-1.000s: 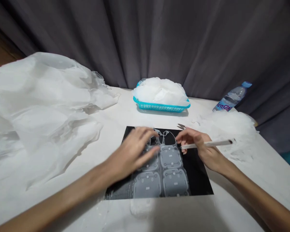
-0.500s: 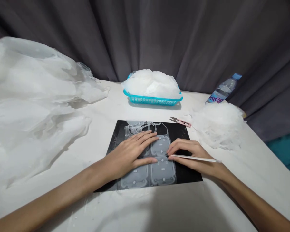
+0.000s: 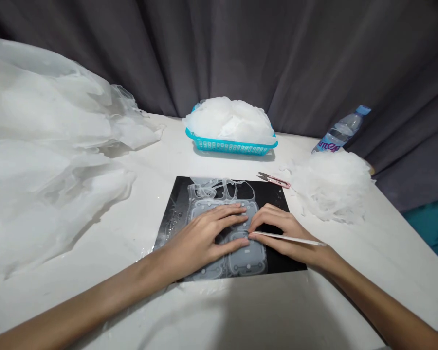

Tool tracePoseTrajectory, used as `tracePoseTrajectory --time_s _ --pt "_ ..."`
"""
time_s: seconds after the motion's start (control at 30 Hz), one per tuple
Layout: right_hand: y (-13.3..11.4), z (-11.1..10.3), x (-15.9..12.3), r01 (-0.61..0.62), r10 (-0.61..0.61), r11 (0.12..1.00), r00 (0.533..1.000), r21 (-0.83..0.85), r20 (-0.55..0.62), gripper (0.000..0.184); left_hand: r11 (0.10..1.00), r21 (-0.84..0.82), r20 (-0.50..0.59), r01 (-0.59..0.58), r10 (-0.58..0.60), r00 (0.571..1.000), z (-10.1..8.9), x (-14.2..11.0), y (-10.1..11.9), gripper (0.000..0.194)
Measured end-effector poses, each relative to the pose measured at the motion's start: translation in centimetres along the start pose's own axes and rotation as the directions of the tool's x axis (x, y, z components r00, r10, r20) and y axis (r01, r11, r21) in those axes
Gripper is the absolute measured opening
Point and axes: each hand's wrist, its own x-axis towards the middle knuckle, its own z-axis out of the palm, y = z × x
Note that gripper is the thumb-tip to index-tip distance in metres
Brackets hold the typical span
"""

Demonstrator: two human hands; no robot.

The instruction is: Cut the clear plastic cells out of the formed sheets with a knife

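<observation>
While left hand (image 3: pixel 204 238) lies flat, fingers spread, on translucent moulded plastic sheet (image 3: pixel 246 255), right hand (image 3: pixel 277 231) pinches thin white stick tool (image 3: pixel 288 238); tip meets sheet beside left fingertips, shaft trailing rightward.

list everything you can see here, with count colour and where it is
translucent moulded sheet: 1, clear-grey, on the black mat
black mat: 1, black, table centre
thin white tool: 1, white, in the right hand, tip on the sheet
snips: 1, pink handle, just beyond the mat's far right corner
basket: 1, turquoise, far centre, heaped with white pieces
white scrap pile: 1, white, right of the mat
water bottle: 1, clear with blue cap, far right
sheer white material: 1 big heap, left
table: 1, white
curtain: dark grey, behind
left hand: flat on the sheet
right hand: gripping the tool
</observation>
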Motion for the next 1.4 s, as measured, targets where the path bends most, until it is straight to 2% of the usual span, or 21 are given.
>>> tracePoseTrajectory --time_s 0.23,0.43,0.63,0.83,0.93,1.03,1.1,1.13,1.2,1.23,1.27,1.3,1.33,1.4 --pt "0.0 0.7 -0.1 0.159 -0.164 0.977 0.986 -0.143 -0.022 0.003 0.999 0.021 -0.019 -0.031 0.032 0.999 0.6 -0.1 -0.5 0.050" --pt "-0.6 0.7 -0.3 0.201 -0.220 0.910 0.975 -0.363 -0.010 0.011 0.999 0.025 -0.040 -0.031 0.032 0.999 0.8 -0.2 -0.7 0.051" --pt "0.5 0.8 -0.4 0.286 -0.301 0.894 0.954 -0.345 0.008 0.009 0.999 -0.006 -0.038 -0.046 0.046 0.998 0.8 -0.1 -0.7 0.051" --pt "0.5 0.5 0.1 0.267 -0.271 0.897 0.962 -0.351 0.038 0.012 1.000 -0.009 0.007 -0.013 0.013 1.000 0.6 0.0 -0.6 0.052" --pt "0.4 0.9 0.0 0.284 -0.300 0.852 0.953 -0.441 0.033 0.022 1.000 -0.011 0.029 0.002 -0.001 1.000 0.4 0.0 -0.5 0.055" --pt "0.0 1.6 -0.1 0.327 -0.344 0.776 0.936 -0.539 0.073 0.021 0.999 -0.019 0.033 0.036 -0.035 0.999 0.2 -0.1 -0.1 0.057" --pt "-0.1 1.5 0.4 0.336 -0.364 0.761 0.929 -0.555 0.062 0.020 0.996 -0.018 0.024 0.083 -0.082 0.996 0.2 -0.1 0.1 0.066" --pt "0.1 1.1 0.8 0.316 -0.372 0.777 0.928 -0.545 0.007 0.019 0.994 -0.015 0.019 0.105 -0.105 0.994 0.2 -0.2 0.1 0.075" --pt "0.9 -0.7 1.9 0.184 -0.331 0.852 0.914 -0.489 -0.233 0.018 0.991 -0.003 0.014 0.134 -0.134 0.991 0.3 -0.3 -0.1 0.092" --pt "1.5 -2.0 2.5 0.077 -0.279 0.893 0.867 -0.443 -0.412 0.017 0.990 0.002 0.017 0.140 -0.140 0.990 0.3 -0.4 -0.2 0.098" --pt "2.1 -3.3 3.1 -0.064 -0.182 0.922 0.799 -0.382 -0.573 0.017 0.990 0.004 0.024 0.141 -0.141 0.990 0.3 -0.6 -0.4 0.102" --pt "2.6 -4.7 3.6 -0.169 -0.105 0.932 0.720 -0.320 -0.686 0.016 0.990 0.001 0.032 0.139 -0.139 0.990 0.3 -0.6 -0.5 0.105" --pt "3.0 -5.9 3.9 -0.207 -0.050 0.942 0.691 -0.263 -0.721 0.015 0.991 -0.007 0.039 0.136 -0.136 0.990 0.3 -0.7 -0.7 0.107" --pt "3.0 -7.3 4.0 -0.200 0.035 0.966 0.728 -0.162 -0.685 0.015 0.989 -0.044 0.016 0.138 -0.137 0.990 0.2 -0.6 -0.9 0.113"
